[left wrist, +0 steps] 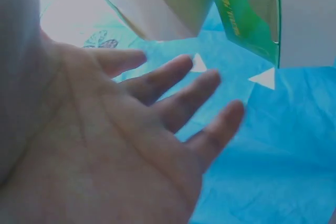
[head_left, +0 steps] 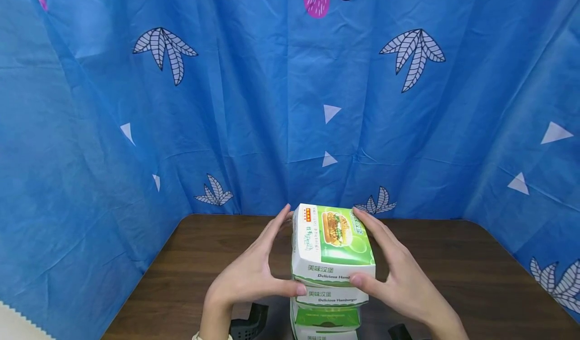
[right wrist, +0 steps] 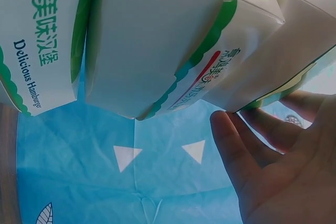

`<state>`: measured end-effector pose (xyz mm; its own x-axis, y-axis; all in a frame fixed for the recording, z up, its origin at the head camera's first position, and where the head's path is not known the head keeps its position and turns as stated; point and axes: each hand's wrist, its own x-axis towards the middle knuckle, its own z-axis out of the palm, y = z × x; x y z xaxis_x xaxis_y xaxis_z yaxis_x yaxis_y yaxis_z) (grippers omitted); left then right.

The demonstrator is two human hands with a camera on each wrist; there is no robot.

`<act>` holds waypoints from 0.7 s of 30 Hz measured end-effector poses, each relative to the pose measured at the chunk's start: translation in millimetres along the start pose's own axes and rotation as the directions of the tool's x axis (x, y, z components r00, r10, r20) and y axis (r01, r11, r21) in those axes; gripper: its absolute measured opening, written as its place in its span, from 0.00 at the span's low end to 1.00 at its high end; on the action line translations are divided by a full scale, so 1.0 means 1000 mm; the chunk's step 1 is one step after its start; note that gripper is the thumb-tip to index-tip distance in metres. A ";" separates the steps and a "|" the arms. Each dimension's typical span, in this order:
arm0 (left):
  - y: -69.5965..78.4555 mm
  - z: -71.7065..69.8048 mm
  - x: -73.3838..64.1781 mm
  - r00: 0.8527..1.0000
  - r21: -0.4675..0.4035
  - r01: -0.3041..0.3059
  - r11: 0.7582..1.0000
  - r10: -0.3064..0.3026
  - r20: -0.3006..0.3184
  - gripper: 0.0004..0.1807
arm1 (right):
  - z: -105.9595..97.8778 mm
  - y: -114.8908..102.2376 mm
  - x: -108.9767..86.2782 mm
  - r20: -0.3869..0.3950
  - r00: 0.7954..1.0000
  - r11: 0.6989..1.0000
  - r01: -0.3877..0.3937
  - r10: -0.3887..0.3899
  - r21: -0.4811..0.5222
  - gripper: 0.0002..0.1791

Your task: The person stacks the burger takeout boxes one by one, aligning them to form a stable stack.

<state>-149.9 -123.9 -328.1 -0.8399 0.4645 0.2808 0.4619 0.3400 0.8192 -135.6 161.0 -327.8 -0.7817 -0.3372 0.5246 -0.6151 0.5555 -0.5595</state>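
Observation:
Several white and green hamburger boxes stand stacked in the head view, with the top box (head_left: 340,242) sitting slightly askew over the second box (head_left: 333,296). A box with a green front (head_left: 328,319) is lower down. My left hand (head_left: 254,274) is spread along the left side, its thumb in front near the second box. The left wrist view shows its fingers (left wrist: 181,106) apart from the boxes. On the right side, my right hand (head_left: 399,274) has its thumb over the top box's front corner and a finger at the far corner. Its fingertips (right wrist: 227,121) touch the box edge.
The dark brown wooden table (head_left: 181,274) runs under the stack and to both sides. A patterned blue curtain (head_left: 254,103) hangs behind and around it. A black wrist mount (head_left: 251,322) shows below the left hand, and a pale zigzag edge (head_left: 18,325) lies at the lower left.

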 end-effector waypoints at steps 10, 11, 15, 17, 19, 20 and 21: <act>0.011 0.002 0.000 0.996 0.017 -0.064 0.998 0.065 -0.058 0.63 | 0.000 0.000 0.000 -0.016 1.000 0.998 0.025 -0.026 -0.049 0.55; 0.013 0.002 0.000 0.996 0.020 -0.059 0.998 0.060 -0.061 0.62 | 0.000 0.000 0.000 -0.013 1.000 0.999 0.020 -0.021 -0.049 0.55; 0.015 0.004 0.000 0.997 0.031 -0.048 0.998 0.050 -0.059 0.60 | 0.001 0.000 0.000 -0.006 1.000 0.999 0.017 -0.017 -0.033 0.55; 0.016 0.004 0.000 0.998 0.031 -0.040 0.999 0.042 -0.057 0.59 | 0.002 -0.001 0.001 0.001 1.000 1.000 0.000 0.000 -0.026 0.55; 0.016 0.004 0.000 0.998 0.031 -0.039 0.999 0.041 -0.053 0.59 | 0.002 -0.001 0.001 -0.001 1.000 1.000 0.004 -0.004 -0.021 0.55; 0.016 0.004 0.000 0.998 0.031 -0.039 0.999 0.040 -0.053 0.59 | 0.003 -0.001 0.001 -0.001 1.000 1.000 0.004 -0.004 -0.021 0.55; 0.016 0.004 0.000 0.998 0.032 -0.039 0.999 0.041 -0.052 0.59 | 0.003 -0.001 0.001 -0.002 1.000 1.000 0.006 -0.006 -0.025 0.55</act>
<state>-141.0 -115.1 -317.2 -0.8341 0.4347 0.3394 0.5031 0.3475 0.7913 -135.8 158.1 -328.7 -0.7778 -0.3387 0.5295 -0.6169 0.5725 -0.5400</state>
